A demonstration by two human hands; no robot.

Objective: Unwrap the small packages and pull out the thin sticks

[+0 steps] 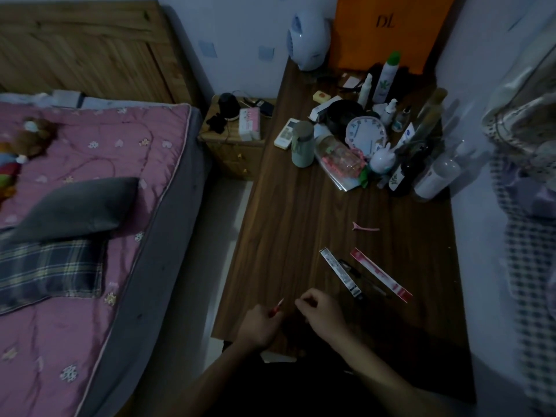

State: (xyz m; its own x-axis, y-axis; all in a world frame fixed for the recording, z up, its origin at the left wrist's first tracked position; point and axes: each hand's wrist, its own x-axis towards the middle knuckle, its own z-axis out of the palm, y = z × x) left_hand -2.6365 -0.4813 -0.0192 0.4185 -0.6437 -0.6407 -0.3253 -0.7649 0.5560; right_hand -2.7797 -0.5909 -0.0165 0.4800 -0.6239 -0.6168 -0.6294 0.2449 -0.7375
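From the head camera, your left hand (261, 325) sits at the near edge of the dark wooden desk (288, 224), fingers curled round a thin red pen (277, 307) whose tip pokes out toward the far left. Your right hand (320, 311) is just beside it, fingers curled and pinched together at the tips; whether they pinch anything is too small and dark to tell.

Right of your hands, toward the near right corner, three long things lie side by side at a slant: a white-and-black printed strip of packaging (340, 272), a black pen (362, 276) and a red-and-white packaging strip (380, 275). Their print is too small to read. A pink hair clip (365, 227) lies beyond them, mid-desk.

At the far right of the desk stands a crowd of bottles and jars: a white spray bottle with a green cap (387, 76) bearing a green leaf mark, a round white clock (365, 132), a white rabbit figure (382, 159), a grey-green tumbler (302, 144) and a white remote control (287, 133). Against the far wall leans an orange paper bag (388, 31) lettered "DL", with a white rounded fan heater (307, 40) to its left.

Left of the desk stands a wooden bedside cabinet (233, 145), then a bed with a pink quilt (99, 164) and a grey pillow (78, 207).
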